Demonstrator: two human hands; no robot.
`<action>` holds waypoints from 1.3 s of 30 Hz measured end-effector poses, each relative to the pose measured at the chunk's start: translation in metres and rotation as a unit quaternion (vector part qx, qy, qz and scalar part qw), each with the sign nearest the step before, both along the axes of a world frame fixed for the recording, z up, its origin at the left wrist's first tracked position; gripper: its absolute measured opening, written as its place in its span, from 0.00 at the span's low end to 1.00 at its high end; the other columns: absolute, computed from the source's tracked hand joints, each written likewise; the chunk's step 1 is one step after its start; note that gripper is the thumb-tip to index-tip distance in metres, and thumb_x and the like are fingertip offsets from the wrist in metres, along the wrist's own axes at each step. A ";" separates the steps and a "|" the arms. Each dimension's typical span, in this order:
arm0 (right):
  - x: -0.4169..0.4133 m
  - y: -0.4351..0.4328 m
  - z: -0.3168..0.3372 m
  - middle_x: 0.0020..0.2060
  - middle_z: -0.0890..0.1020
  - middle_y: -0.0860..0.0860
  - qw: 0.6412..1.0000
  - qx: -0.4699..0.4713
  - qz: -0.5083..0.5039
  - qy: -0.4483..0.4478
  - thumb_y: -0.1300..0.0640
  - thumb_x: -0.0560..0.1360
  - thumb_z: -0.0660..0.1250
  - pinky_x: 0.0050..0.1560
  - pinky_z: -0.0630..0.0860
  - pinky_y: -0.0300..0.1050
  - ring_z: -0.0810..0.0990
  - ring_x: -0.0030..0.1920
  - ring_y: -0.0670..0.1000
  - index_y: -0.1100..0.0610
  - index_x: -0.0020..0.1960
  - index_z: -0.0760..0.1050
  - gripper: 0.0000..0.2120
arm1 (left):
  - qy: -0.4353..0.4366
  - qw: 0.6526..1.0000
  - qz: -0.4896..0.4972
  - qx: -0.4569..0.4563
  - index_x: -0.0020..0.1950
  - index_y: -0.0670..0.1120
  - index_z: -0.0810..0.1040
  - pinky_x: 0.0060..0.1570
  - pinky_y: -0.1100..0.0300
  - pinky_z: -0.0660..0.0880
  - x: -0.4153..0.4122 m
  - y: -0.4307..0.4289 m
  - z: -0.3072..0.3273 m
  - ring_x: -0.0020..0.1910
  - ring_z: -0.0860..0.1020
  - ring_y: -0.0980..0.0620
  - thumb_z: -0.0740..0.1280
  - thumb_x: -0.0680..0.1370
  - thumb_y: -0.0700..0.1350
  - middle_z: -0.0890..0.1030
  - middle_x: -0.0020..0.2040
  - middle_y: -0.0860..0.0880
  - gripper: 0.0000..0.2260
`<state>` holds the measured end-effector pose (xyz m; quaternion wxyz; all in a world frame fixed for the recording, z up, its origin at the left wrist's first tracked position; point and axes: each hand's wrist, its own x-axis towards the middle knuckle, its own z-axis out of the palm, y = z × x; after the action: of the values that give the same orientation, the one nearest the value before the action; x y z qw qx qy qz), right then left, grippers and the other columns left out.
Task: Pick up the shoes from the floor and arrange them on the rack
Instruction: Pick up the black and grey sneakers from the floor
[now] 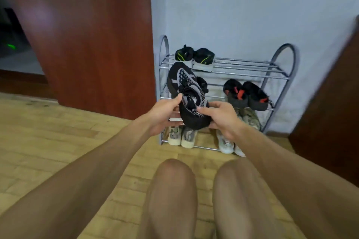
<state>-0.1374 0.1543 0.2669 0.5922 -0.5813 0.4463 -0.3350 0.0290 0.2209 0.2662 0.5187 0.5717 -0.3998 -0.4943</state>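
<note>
Head view: a person crouches on the wooden floor (58,137), both knees low in the frame, arms stretched toward the rack (279,75).
Held shoe: a black and grey knit shoe (186,91) is up in the air in front of the rack's left half — toe tilted up and away, heel nearest the person.
Left hand: the left hand (165,114) grips the shoe's left side near the collar, thumb on top by the laces, fingers curled underneath.
Right hand: the right hand (223,118) closes on the heel's right side, thumb lying across the opening.
Rack: a three-tier metal frame against the pale wall, arched ends left and right.
Top tier: a black pair with green accents (195,58) sits at the left end, heels facing out.
Middle tier: a black pair with red accents (245,94) sits at the right end; another dark shoe (202,83) shows just behind the held one.
Bottom tier: a pale pair (181,137) at the left, a white pair (226,144) at the right partly hidden by the right forearm, and a mottled camouflage pair (249,118) behind it.
Surroundings: a reddish-brown wooden panel (93,35) stands left of the rack.
</note>
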 end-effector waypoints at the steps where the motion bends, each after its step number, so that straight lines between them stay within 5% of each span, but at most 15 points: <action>1: -0.013 -0.002 0.002 0.50 0.84 0.58 1.000 -0.001 -0.018 -0.001 0.61 0.69 0.76 0.40 0.84 0.50 0.85 0.45 0.54 0.61 0.58 0.76 0.19 | -0.013 1.000 -0.012 0.014 0.51 0.49 0.82 0.41 0.58 0.80 -0.015 -0.004 0.006 0.42 0.84 0.55 0.66 0.75 0.60 0.86 0.42 0.54 0.16; 4: -0.056 -0.007 -0.002 0.51 0.83 0.57 0.998 -0.010 -0.062 0.002 0.62 0.67 0.77 0.39 0.83 0.48 0.84 0.45 0.54 0.62 0.59 0.75 0.22 | -0.054 0.997 -0.023 0.046 0.54 0.48 0.81 0.48 0.55 0.80 -0.063 -0.021 0.008 0.51 0.82 0.50 0.72 0.71 0.56 0.85 0.50 0.50 0.16; 8: -0.114 -0.016 -0.021 0.50 0.82 0.57 0.996 0.017 -0.089 0.013 0.63 0.67 0.77 0.32 0.79 0.39 0.82 0.42 0.50 0.63 0.60 0.73 0.24 | -0.076 0.995 -0.015 0.068 0.54 0.43 0.80 0.42 0.55 0.82 -0.120 -0.046 -0.005 0.45 0.84 0.48 0.72 0.73 0.44 0.85 0.49 0.45 0.11; 13: -0.187 -0.024 -0.071 0.53 0.83 0.56 0.990 0.097 -0.101 0.016 0.58 0.69 0.76 0.40 0.82 0.45 0.83 0.46 0.51 0.58 0.53 0.74 0.16 | -0.113 0.980 -0.114 0.121 0.51 0.43 0.79 0.41 0.53 0.81 -0.188 -0.073 -0.034 0.48 0.82 0.47 0.75 0.70 0.39 0.84 0.49 0.46 0.11; 17: -0.235 -0.025 -0.121 0.56 0.81 0.51 0.982 0.141 -0.105 0.072 0.54 0.70 0.74 0.58 0.72 0.53 0.80 0.51 0.53 0.53 0.63 0.71 0.23 | -0.127 0.969 -0.136 0.162 0.55 0.42 0.77 0.38 0.52 0.80 -0.238 -0.094 -0.077 0.47 0.81 0.45 0.73 0.68 0.30 0.82 0.48 0.46 0.18; 23: -0.303 -0.039 -0.200 0.64 0.76 0.49 0.961 0.248 -0.106 0.067 0.48 0.78 0.62 0.65 0.66 0.56 0.74 0.61 0.54 0.49 0.70 0.69 0.21 | -0.116 0.959 -0.139 0.220 0.54 0.39 0.78 0.45 0.49 0.79 -0.291 -0.128 -0.159 0.50 0.81 0.41 0.73 0.67 0.29 0.83 0.53 0.42 0.17; 28: -0.351 -0.043 -0.286 0.63 0.76 0.58 0.888 0.314 -0.269 0.201 0.52 0.78 0.63 0.60 0.71 0.52 0.75 0.60 0.57 0.62 0.68 0.70 0.22 | -0.102 0.948 -0.159 0.255 0.41 0.47 0.76 0.42 0.53 0.78 -0.320 -0.137 -0.224 0.46 0.81 0.44 0.73 0.67 0.29 0.82 0.48 0.44 0.15; 33: -0.406 -0.042 -0.357 0.68 0.68 0.61 0.743 0.265 -0.457 0.412 0.51 0.75 0.65 0.67 0.63 0.56 0.66 0.68 0.62 0.61 0.71 0.61 0.29 | -0.045 0.925 -0.171 0.335 0.48 0.45 0.79 0.39 0.54 0.79 -0.315 -0.143 -0.266 0.47 0.82 0.46 0.73 0.65 0.28 0.84 0.47 0.46 0.17; 37: -0.444 -0.048 -0.384 0.70 0.61 0.59 0.717 0.267 -0.497 0.410 0.43 0.75 0.61 0.70 0.58 0.59 0.60 0.69 0.63 0.58 0.70 0.64 0.29 | -0.033 0.918 -0.174 0.354 0.49 0.45 0.79 0.29 0.59 0.79 -0.306 -0.147 -0.282 0.45 0.82 0.48 0.73 0.66 0.29 0.84 0.46 0.46 0.16; 39: -0.446 -0.048 -0.396 0.70 0.63 0.58 0.733 0.288 -0.458 0.412 0.43 0.77 0.59 0.68 0.61 0.57 0.63 0.69 0.62 0.57 0.70 0.65 0.27 | -0.032 0.921 -0.162 0.352 0.51 0.46 0.80 0.29 0.60 0.79 -0.299 -0.141 -0.291 0.44 0.83 0.49 0.73 0.66 0.29 0.85 0.45 0.47 0.17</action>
<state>-0.5835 0.1061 -0.1288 0.2644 -0.1894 0.9340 -0.1481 -0.2701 0.0796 -0.0247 0.1838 0.6603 -0.3036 -0.6618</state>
